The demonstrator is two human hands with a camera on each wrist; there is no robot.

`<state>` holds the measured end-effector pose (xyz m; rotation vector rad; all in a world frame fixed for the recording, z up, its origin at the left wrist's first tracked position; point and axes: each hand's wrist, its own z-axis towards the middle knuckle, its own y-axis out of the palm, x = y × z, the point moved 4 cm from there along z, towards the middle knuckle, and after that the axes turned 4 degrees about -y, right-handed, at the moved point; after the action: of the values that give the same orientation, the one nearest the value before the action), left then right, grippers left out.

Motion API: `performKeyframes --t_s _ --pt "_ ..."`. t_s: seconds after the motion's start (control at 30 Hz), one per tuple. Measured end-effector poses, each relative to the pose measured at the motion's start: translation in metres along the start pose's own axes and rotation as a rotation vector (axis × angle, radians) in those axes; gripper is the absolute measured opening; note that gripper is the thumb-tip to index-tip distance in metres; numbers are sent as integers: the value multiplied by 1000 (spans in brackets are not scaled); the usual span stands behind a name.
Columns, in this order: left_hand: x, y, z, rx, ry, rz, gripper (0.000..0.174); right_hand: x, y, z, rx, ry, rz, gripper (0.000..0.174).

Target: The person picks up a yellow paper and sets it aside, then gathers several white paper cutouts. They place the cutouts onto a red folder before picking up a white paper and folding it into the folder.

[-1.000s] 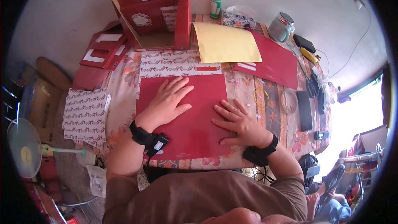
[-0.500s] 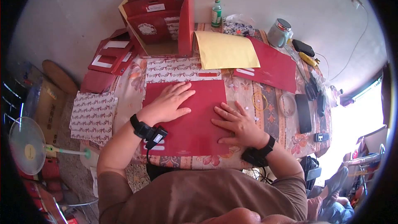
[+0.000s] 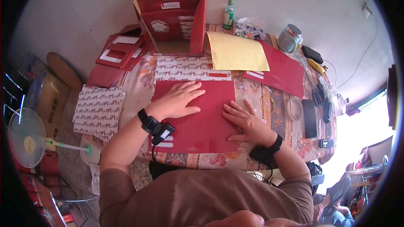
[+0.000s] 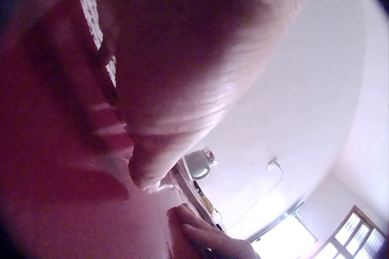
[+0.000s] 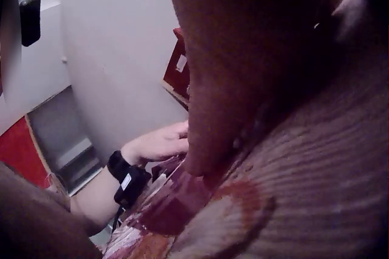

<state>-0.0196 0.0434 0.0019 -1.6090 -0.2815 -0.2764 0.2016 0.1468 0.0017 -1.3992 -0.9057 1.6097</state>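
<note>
A dark red cardboard sheet (image 3: 202,130) lies flat at the near side of the table, two pale rounded slots at its lower left corner. My left hand (image 3: 179,100) rests on its upper left part, fingers stretched toward the far edge. Over the sheet's right edge lies my right hand (image 3: 247,122), fingers spread and pointing left. A white sheet with a ribbon pattern (image 3: 176,68) shows beyond the red one, which covers its near part. In the left wrist view the left hand (image 4: 182,77) fills much of the picture close above the red surface.
At the back stand a red expanding file box (image 3: 174,25), a green bottle (image 3: 228,12) and a mug (image 3: 289,40). A yellow sheet (image 3: 237,52) overlaps another red sheet (image 3: 282,71). Patterned sheets (image 3: 99,111) lie left; tape (image 3: 293,108) and a black case (image 3: 309,120) lie right.
The head view has shifted, so the table's things appear farther right. Both hands stay laid on the red cardboard sheet, with little change in their pose.
</note>
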Motion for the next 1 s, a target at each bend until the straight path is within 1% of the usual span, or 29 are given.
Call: performKeyframes --t_s 0.03,0.13,0.23,0.27,0.33,0.37,0.4,0.47,0.5,0.53,0.6,0.63,0.7,0.73,0.8,0.83,0.9,0.93,1.0 --pt "0 -1 0 -11 -3 6 61 -3 1 3 -34 -14 -73 78" --pt "0 0 1 -18 -6 -6 60 -4 0 5 -46 21 -67 76" --pt "-1 -4 3 -14 1 -7 59 3 6 2 -48 -13 -104 79" --pt "-1 -8 4 -14 21 3 59 5 5 1 -34 2 -113 79" --pt "-1 -15 9 -39 -39 -173 59 2 5 0 -21 -40 -74 78" --pt "7 -21 7 141 9 -116 48 1 5 1 -15 -40 -60 76" --pt "14 -22 11 140 31 -117 48 2 5 0 -8 -22 -70 76" --pt "38 -34 14 90 -6 -93 34 2 4 1 9 -38 -10 74" --pt "43 -30 15 162 21 -122 24 2 4 1 8 -29 -2 74" --pt "44 -26 18 101 -20 -107 23 2 4 2 15 -30 -9 74" --pt "37 -16 22 50 -88 -111 23 1 3 1 21 -47 -12 70" --pt "36 -11 22 51 -77 -109 23 1 1 1 26 -39 -19 70" --pt "31 -7 20 138 -27 -161 25 1 -1 0 28 -28 71 64" --pt "29 -2 21 130 -11 -166 25 3 -2 -1 31 -10 69 64" --pt "25 4 19 244 33 -120 28 6 -14 -3 219 -83 113 48" --pt "26 2 18 236 25 -133 28 10 -20 -5 212 -67 120 48" --pt "26 1 15 207 28 -140 29 23 -38 -16 292 224 231 31" --pt "24 0 15 193 23 -156 30 20 -52 -20 425 293 186 18" --pt "23 0 14 197 27 -143 30 33 -55 -34 491 312 22 14"
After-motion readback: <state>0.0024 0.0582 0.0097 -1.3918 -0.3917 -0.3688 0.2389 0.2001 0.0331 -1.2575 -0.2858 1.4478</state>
